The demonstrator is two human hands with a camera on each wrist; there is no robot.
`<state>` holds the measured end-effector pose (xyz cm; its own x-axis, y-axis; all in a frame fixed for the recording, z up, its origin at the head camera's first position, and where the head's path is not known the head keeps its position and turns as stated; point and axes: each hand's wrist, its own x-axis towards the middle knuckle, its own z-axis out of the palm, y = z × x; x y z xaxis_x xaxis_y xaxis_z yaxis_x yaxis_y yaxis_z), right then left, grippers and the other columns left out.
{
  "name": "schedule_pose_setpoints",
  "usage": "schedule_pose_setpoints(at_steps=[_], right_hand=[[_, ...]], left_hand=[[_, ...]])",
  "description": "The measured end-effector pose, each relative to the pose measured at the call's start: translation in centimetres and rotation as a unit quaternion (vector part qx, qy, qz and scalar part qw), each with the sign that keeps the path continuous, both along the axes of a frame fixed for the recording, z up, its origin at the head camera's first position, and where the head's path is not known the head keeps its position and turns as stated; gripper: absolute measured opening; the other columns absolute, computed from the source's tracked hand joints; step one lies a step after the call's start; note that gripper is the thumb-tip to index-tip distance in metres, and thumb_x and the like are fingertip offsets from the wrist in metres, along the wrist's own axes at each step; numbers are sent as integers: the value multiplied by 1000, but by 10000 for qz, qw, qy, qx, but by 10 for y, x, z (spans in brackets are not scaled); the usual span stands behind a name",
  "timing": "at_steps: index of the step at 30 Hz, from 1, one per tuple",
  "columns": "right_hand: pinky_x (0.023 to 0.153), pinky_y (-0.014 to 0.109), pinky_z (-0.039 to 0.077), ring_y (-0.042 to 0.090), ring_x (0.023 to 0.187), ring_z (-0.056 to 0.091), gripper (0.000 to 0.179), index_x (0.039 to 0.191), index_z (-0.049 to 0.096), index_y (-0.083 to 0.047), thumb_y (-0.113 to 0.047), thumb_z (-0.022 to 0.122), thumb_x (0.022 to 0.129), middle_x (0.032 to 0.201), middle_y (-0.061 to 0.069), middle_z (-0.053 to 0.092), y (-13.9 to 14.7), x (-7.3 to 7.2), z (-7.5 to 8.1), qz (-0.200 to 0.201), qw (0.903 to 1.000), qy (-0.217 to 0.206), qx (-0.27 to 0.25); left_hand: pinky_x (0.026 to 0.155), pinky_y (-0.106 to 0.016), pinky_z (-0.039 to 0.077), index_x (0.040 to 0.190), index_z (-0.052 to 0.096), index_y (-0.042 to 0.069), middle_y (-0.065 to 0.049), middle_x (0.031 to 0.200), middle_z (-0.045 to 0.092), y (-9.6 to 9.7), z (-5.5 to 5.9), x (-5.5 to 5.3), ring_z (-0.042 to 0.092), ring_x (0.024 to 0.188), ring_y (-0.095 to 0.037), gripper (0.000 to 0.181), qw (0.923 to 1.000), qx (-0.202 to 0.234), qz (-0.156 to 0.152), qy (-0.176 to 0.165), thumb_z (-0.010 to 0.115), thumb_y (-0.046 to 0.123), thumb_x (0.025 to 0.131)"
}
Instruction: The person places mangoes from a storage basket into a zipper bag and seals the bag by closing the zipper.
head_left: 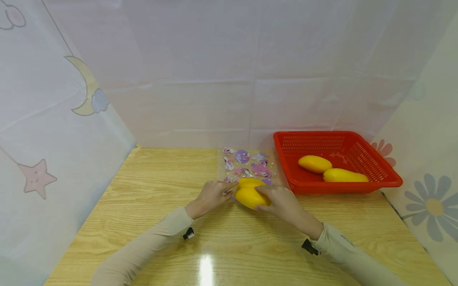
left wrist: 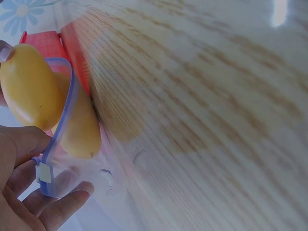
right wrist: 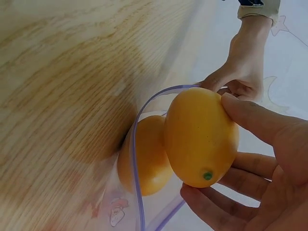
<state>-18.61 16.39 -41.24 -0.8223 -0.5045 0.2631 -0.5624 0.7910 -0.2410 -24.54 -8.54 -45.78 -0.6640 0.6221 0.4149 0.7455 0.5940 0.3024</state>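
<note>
At lower centre of the head view, your curled right hand (head_left: 284, 202) grips a glossy yellow oval fruit (head_left: 251, 197) at the opening of a clear printed plastic bag (head_left: 247, 161); your left hand (head_left: 212, 196) pinches its purple rim (left wrist: 73, 86). Best spread that wide before pushing.

Sleeves (head_left: 144, 247): long, beige, creased fabric. Left clip (head_left: 188, 233): black, with pale tab. Right clip (head_left: 309, 247): black, angular, below the cuff (head_left: 319, 236).

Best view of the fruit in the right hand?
Right wrist: the fruit is large, green tip visible. Left wrist shows its side at frame edge; head shows it small, partly covered by the right hand.
</note>
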Motion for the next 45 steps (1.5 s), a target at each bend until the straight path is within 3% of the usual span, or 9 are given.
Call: schedule_pose_setpoints(at_steps=[12, 24, 28, 32, 34, 38, 45], right_hand=[[75, 41, 53, 28, 93, 60, 58, 120, 69, 1, -33, 86, 75, 115, 14, 70, -3, 1, -1, -113, 9998, 154, 109], [82, 46, 54, 33, 96, 65, 56, 116, 68, 6, -29, 86, 76, 111, 19, 70, -4, 0, 0, -70, 9998, 201, 40], [82, 48, 54, 35, 97, 65, 55, 115, 68, 5, -29, 86, 76, 111, 19, 70, -5, 0, 1, -111, 9997, 226, 35], [80, 49, 55, 36, 97, 66, 54, 115, 69, 4, -29, 87, 76, 111, 18, 70, -7, 0, 0, -215, 9993, 299, 70], [79, 49, 55, 36, 95, 66, 52, 114, 69, 3, -28, 87, 75, 110, 18, 70, -8, 0, 0, -241, 9991, 336, 85], [75, 49, 56, 36, 93, 67, 50, 112, 70, 2, -28, 87, 75, 108, 17, 71, -10, 0, -2, -255, 9986, 433, 162], [70, 49, 57, 36, 94, 67, 50, 113, 69, 0, -29, 86, 76, 108, 15, 71, -12, -1, -4, -348, 9974, 534, 327]], left_hand=[[38, -13, 22, 123, 70, 7, 11, 52, 44, 0, -3, -1, 21, 40, 2, 38, 10000, 21, -26, 84, 75, 5, 85], [38, -13, 19, 124, 70, 7, 12, 50, 37, 0, -2, -1, 19, 40, 1, 39, 10000, 13, -43, 76, 75, 4, 86], [38, -13, 20, 123, 70, 7, 7, 53, 52, 0, -2, -1, 20, 41, 2, 38, 9999, 49, -69, 108, 75, 5, 86], [38, -13, 22, 123, 70, 7, -1, 72, 71, 0, -2, -2, 22, 41, 2, 38, 9998, 87, -81, 140, 75, 5, 86], [38, -13, 22, 123, 70, 7, -3, 78, 73, 0, -1, -2, 23, 42, 2, 38, 9998, 93, -90, 164, 76, 6, 85], [39, -13, 22, 123, 70, 6, -1, 72, 70, 0, -2, -2, 23, 43, 2, 38, 9997, 93, -116, 215, 76, 5, 85], [40, -14, 23, 121, 71, 6, -1, 77, 72, 1, -2, -1, 26, 44, 1, 37, 9996, 138, -134, 226, 75, 3, 84]])
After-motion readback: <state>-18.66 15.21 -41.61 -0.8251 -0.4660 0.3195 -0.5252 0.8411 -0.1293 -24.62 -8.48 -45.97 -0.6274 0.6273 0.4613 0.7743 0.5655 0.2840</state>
